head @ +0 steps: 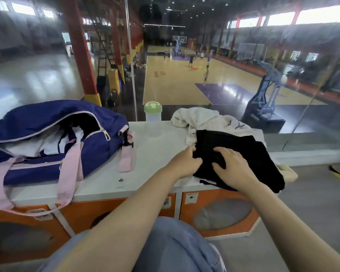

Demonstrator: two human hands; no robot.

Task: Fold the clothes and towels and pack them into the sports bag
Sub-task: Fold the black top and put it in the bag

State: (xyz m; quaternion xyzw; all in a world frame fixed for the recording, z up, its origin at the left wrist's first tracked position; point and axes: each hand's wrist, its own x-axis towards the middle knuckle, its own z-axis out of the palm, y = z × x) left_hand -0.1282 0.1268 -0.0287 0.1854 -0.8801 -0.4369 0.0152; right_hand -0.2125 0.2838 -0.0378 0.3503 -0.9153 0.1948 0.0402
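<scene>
My left hand [185, 161] pinches the near edge of the black garment [241, 154], and my right hand [236, 167] lies flat on top of it with fingers spread. The navy sports bag [47, 134] sits open, well off to the left of both hands. The garment hangs over the counter [155, 150] edge, so a careless lift could spill the fold, or drag the white towel [202, 118] just behind it along
</scene>
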